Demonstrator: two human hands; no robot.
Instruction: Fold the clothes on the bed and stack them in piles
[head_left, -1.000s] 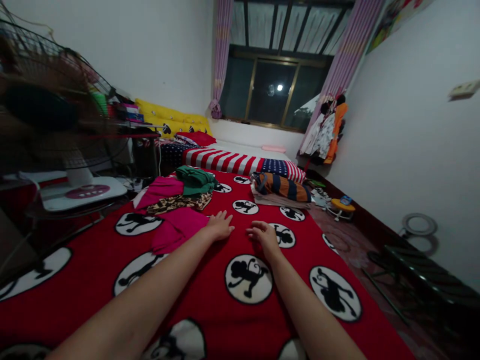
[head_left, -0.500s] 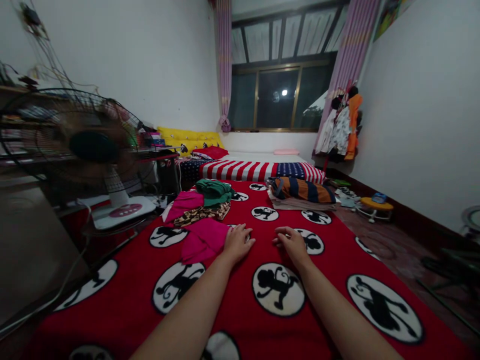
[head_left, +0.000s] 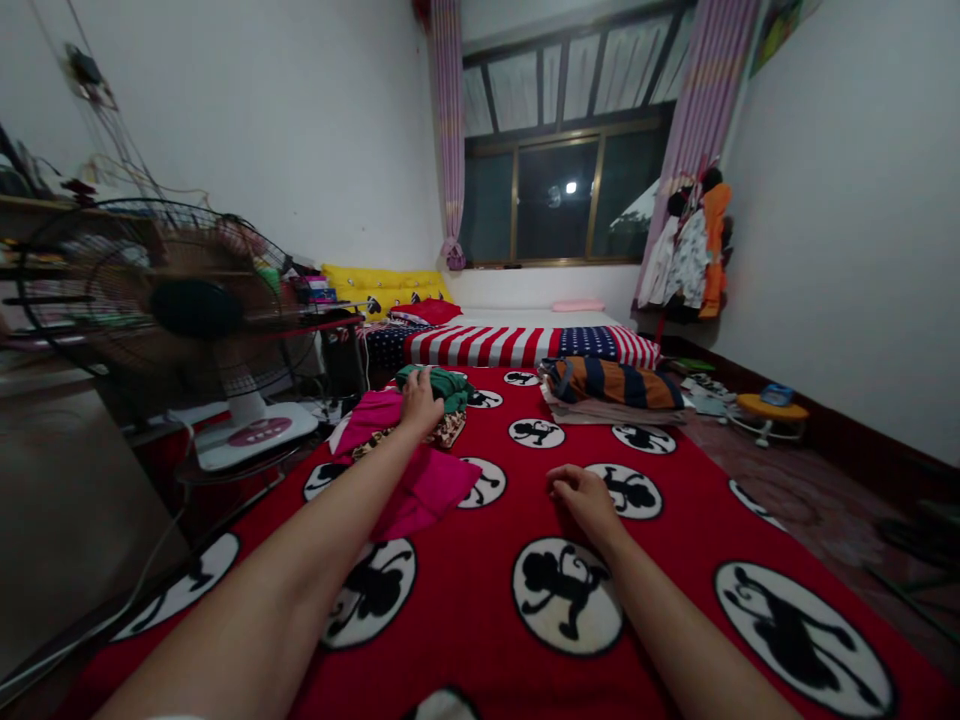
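Note:
My left hand (head_left: 422, 405) reaches over the clothes heap, its fingers stretched onto a green garment (head_left: 456, 388) at the back. Whether the fingertips press into the cloth is hard to see. Bright pink cloth (head_left: 427, 490) spreads below that wrist, and a leopard-print piece (head_left: 450, 428) shows beside it. My right hand (head_left: 586, 497) rests low over the red blanket (head_left: 495, 560), loosely bent, with nothing in it. Farther back on the right lies a folded orange and navy striped garment (head_left: 619, 383) on top of pale folded cloth (head_left: 592, 410).
A standing electric fan (head_left: 259, 425) is at the left, its blades blurred. Behind the blanket is a bed with a striped, starred cover (head_left: 480, 345). To the right, a low yellow stool (head_left: 772, 408) stands on the floor, and clothes (head_left: 686, 255) hang by the curtain.
My left hand has moved from the blanket beside the pink cloth, forward and left, onto the green garment. My right hand stays in nearly the same spot. The view has shifted slightly.

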